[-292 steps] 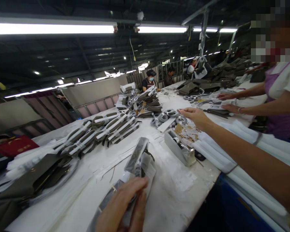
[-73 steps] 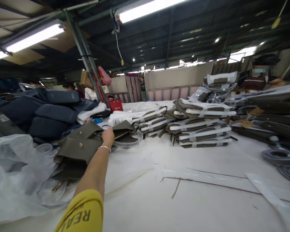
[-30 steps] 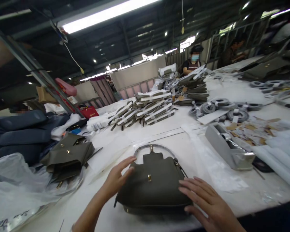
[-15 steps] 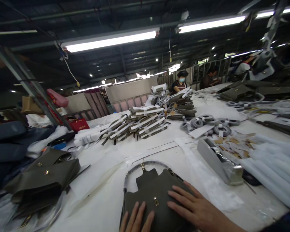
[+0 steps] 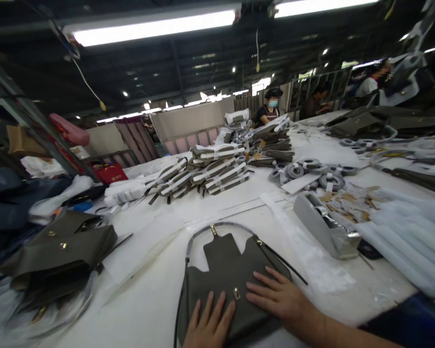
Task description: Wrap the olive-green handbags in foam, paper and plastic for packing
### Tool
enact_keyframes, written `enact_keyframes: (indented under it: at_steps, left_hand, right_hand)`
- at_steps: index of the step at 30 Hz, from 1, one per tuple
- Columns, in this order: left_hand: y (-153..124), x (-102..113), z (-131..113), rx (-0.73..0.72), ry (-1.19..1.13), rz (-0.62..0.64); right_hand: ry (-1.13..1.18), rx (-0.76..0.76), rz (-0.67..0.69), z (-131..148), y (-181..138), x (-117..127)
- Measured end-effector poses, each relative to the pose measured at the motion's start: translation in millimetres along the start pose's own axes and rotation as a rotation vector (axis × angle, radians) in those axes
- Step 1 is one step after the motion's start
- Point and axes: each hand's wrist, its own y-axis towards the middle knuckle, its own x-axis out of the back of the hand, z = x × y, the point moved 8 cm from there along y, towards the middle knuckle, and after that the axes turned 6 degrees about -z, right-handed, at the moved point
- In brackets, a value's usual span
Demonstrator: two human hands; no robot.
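Note:
An olive-green handbag [image 5: 224, 278] lies flat on the white table in front of me, its flap folded up and away at the top. A gold turn-lock [image 5: 237, 293] shows on its front, and a wrapped handle [image 5: 217, 226] arches beyond it. My left hand [image 5: 210, 321] rests on the lower left of the bag with fingers stretched out. On the right side of the bag, my right hand [image 5: 281, 299] lies flat, fingers spread. A thin dark strap runs along the bag's left edge; another sticks out at upper right.
A grey tape dispenser [image 5: 322, 227] stands to the right, near foam rolls [image 5: 406, 246] and brown tags. At left lies another olive bag [image 5: 58, 253]. Bundled straps [image 5: 210, 174] are piled farther back. A masked person [image 5: 270, 108] sits at the far side.
The view has tilted downward, so more of the bag and its right strap show. Both hands stay flat on the bag, with only small shifts.

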Motion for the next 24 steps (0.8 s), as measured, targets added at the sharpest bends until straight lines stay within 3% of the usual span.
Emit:
enact_keyframes:
  at_steps: [3,6,9,12,17,20,22,24]
  left_hand:
    - [18,20,1,0.041,-0.131,0.182]
    - [32,20,-2,0.028,-0.203,0.272]
    - [33,10,-4,0.007,-0.166,0.247]
    - [25,8,-6,0.010,-0.227,0.202]
    - [16,12,-12,0.058,-0.417,0.213]
    - [16,8,-11,0.090,-0.425,0.197]
    - [15,6,-11,0.101,-0.424,0.177]
    - [15,6,-10,0.105,-0.425,0.156]
  right_hand:
    - [0.075,-0.095,0.146,-1,14,5]
    - [0.071,-0.064,0.212,-2,31,8]
    - [-0.007,0.037,0.118,-1,30,0]
    - [-0.012,0.035,0.010,-2,12,-11]
    - [0.173,-0.075,0.088,0,3,-5]
    - [0.265,-0.122,0.191,1,41,9]
    - [0.327,-0.078,0.254,4,84,13]
    - [0.351,-0.001,0.209,7,140,13]
